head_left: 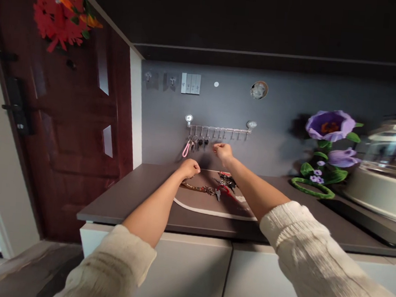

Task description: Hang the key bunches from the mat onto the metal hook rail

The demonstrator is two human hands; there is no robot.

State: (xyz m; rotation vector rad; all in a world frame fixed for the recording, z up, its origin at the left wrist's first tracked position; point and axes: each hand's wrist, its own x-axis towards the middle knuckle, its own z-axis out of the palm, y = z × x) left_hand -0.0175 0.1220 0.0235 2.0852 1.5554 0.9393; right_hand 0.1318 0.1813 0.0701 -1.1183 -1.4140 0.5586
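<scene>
Look out from under a dark overhead cabinet (264, 20) at a grey wall (277, 151) behind the desk (127, 198). See a dark red door (85, 88) beyond the desk's left edge, and white cabinet fronts (190, 272) below its front edge. Find a cream appliance (385, 188) with a clear top towards the desk's right end, and purple flowers (328, 125) just left of it, near the back edge. Make out a brown, pale-rimmed mat (196, 204) on the desk, well left of the appliance. Notice a hook rail (234, 130) on the wall above the desk's back edge.

Hold the right hand (222, 151) just below the rail, right of the hanging keys (200, 142), fingers drawn together. Have the left hand (188, 168) lower, by the mat's left side, fingers curled inward. Cannot tell, for either hand, between an empty pinch and a grasp on something small.

Spot more keys on the mat: a brown strap (194, 187) with silver keys (218, 195) near the left hand, and a dark bunch (228, 180) closer to the desk's back edge. Pick out a pink loop (186, 149) at the rail's left end.
</scene>
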